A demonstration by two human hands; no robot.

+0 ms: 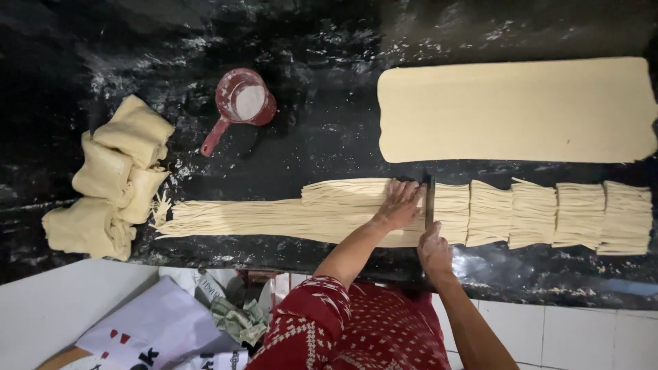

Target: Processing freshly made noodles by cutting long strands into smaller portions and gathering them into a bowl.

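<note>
A long band of pale dough cut into thin strands (pixel 274 218) is laid across the dark, flour-dusted stone counter (pixel 322 130), running from nine o'clock towards three o'clock. The left hand (pixel 399 204) is pressed flat on the band near the centre of the view, its fingers spread apart and holding nothing; only the strands are touched by it. Just beside it, at its three o'clock, a dark-bladed knife (pixel 430 202) is stood across the band, the blade pointing towards twelve o'clock. The knife's handle is clamped in the closed grip of the right hand (pixel 435 250), which lies at the six o'clock edge of the band.

Beyond the knife, towards three o'clock, five short cut bundles of pale dough strands (pixel 558 216) are lined up side by side, close together. At twelve o'clock from them a smooth, uncut rectangular sheet of pale dough (pixel 514 109) is spread flat, apart from the strands.

At eleven o'clock a red scoop with a handle, holding white flour (pixel 241 104), is set on the counter. At nine o'clock several folded blocks of pale dough (pixel 113 178) are piled together, touching the end of the band. A red patterned sleeve (pixel 322 322) is seen at six o'clock.
</note>
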